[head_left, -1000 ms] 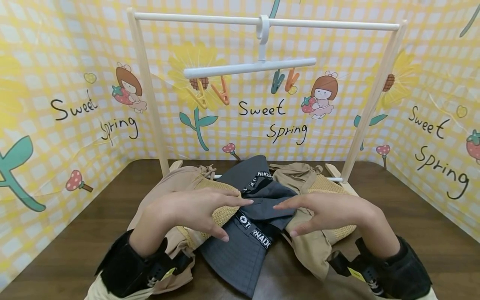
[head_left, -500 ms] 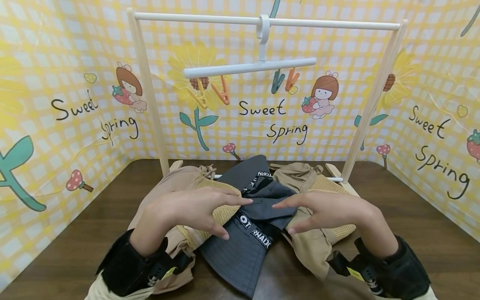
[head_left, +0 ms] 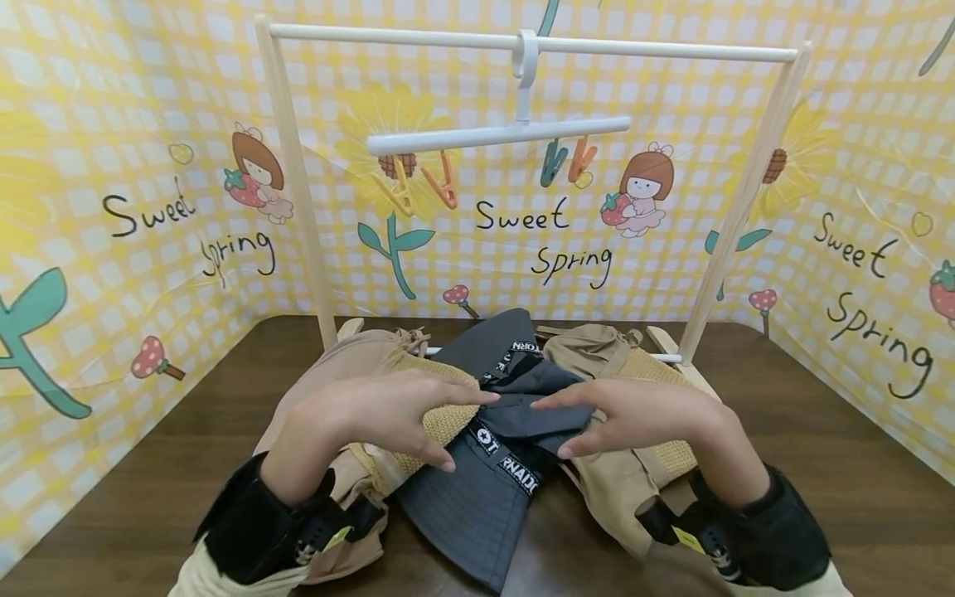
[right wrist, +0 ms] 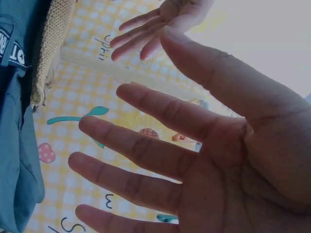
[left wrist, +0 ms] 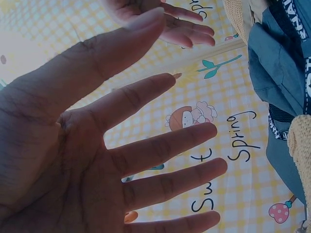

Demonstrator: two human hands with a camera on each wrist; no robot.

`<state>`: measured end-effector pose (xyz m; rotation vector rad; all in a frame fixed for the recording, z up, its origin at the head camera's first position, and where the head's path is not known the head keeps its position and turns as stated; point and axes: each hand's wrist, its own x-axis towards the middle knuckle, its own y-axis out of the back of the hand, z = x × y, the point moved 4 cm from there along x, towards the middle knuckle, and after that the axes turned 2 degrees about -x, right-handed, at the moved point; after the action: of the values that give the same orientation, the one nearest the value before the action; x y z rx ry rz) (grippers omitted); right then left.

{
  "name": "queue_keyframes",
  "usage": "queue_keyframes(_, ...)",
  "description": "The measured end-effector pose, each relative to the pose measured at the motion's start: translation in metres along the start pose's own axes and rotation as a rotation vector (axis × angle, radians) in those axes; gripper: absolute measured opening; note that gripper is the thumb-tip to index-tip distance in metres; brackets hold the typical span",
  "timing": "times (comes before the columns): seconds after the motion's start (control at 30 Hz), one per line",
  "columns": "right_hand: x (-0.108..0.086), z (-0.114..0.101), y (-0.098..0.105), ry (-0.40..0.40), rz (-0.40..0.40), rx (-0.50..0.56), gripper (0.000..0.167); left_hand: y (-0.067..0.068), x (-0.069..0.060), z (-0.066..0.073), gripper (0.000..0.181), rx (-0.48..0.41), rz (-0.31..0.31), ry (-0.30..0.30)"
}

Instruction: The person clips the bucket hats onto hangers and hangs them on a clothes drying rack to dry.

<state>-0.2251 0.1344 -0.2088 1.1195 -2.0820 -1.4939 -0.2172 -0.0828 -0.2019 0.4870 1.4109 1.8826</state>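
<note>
In the head view my left hand (head_left: 384, 412) hovers over the left side of a pile of hats, fingers straight and apart, holding nothing. Opposite it, my right hand (head_left: 647, 414) has its fingers stretched too and touches nothing that I can see. Between them lies a dark grey bucket hat (head_left: 466, 506) with a black lettered band; another dark grey brim (head_left: 488, 340) shows behind. To the left is a beige hat (head_left: 336, 365) with a woven straw part, partly under my left hand. A tan hat (head_left: 619, 497) with straw weave lies beneath my right hand.
A wooden rack (head_left: 302, 182) stands on the brown table (head_left: 806, 464) behind the hats. From its top bar hangs a tilted white hanger (head_left: 492, 133) with orange clothespins (head_left: 440, 184), a yellow one and green ones. Patterned cloth encloses the table's back and sides.
My right hand has shifted slightly left, towards the left hand. The left hand has barely moved, and the hats lie as before.
</note>
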Motion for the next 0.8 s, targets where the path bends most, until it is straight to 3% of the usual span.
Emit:
queue_keyframes(0.17, 0.012, 0.001, 0.0, -0.016, -0.022, 0.036, 0.056, 0.003, -0.001, -0.003, 0.07, 0.004, -0.017, 0.024)
queue_keyframes(0.47, 0.035, -0.003, -0.002, -0.029, -0.049, 0.076, 0.052, 0.006, -0.002, -0.004, 0.069, 0.015, 0.005, -0.031)
queue_keyframes(0.8, 0.056, -0.004, -0.004, -0.036, -0.077, 0.089, 0.051, 0.005, -0.002, -0.005, 0.067, -0.003, -0.002, -0.007)
